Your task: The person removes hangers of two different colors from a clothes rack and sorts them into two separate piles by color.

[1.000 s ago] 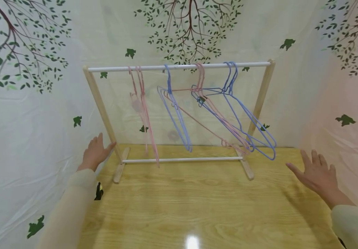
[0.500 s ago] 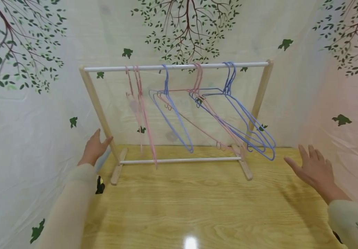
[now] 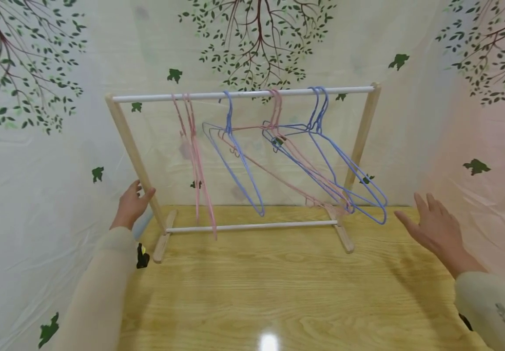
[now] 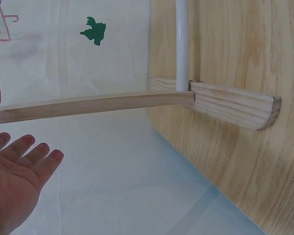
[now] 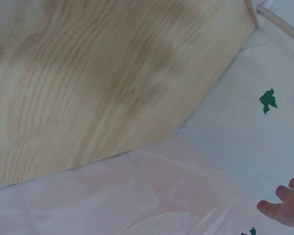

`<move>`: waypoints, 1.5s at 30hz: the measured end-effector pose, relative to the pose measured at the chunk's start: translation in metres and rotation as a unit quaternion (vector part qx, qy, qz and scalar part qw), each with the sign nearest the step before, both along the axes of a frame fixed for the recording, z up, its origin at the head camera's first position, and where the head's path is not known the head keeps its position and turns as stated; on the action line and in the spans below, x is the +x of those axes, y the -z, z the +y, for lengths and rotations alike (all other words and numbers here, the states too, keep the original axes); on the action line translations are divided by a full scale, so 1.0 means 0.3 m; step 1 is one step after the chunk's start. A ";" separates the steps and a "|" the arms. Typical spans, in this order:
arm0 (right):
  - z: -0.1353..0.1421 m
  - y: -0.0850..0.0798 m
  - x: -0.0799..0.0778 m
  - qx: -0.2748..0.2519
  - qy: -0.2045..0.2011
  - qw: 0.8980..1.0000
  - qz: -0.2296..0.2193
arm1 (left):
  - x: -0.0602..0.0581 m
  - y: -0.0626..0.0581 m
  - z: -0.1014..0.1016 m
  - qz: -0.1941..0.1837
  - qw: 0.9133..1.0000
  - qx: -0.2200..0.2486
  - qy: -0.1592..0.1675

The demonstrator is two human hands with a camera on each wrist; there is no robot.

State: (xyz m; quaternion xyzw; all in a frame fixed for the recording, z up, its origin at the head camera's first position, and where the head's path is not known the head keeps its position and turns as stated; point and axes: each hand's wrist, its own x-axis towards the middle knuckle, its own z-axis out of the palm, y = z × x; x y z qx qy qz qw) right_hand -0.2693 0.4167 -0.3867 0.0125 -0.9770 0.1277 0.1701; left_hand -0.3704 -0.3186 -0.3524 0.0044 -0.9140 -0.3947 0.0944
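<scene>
A wooden rack with a white top rail carries pink and blue wire hangers. My left hand is at the left wooden post, thumb on the near side and fingertips partly behind it. In the left wrist view the fingers are loosely extended beside the post, holding nothing. Pink hangers hang at the left and a blue hanger in the middle. Farther right are more pink hangers and blue hangers. My right hand hovers with spread fingers right of the rack, touching nothing.
The rack's feet stand on a wood-grain table, joined by a white lower bar. A pale cloth with printed trees and leaves surrounds the table. A small black object shows beside the left sleeve.
My left hand has moved in against the left post. The right hand has drifted slightly left and up. Hangers sway a little, and the rack sits slightly farther left in view.
</scene>
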 end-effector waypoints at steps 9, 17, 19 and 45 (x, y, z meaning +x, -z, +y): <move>-0.035 -0.079 -0.016 -0.024 -0.007 0.999 0.022 | -0.010 -0.021 0.015 0.016 0.997 0.077 0.008; -0.060 -0.150 -0.020 -0.051 -0.012 0.998 0.025 | -0.020 -0.006 0.009 0.036 0.996 0.083 0.008; -0.067 -0.170 -0.018 -0.059 -0.014 0.998 0.024 | -0.021 -0.002 0.011 0.040 0.995 0.086 0.006; -0.284 -0.386 -0.032 -0.112 -0.045 0.990 0.079 | -0.019 0.005 0.028 0.049 0.996 0.081 -0.005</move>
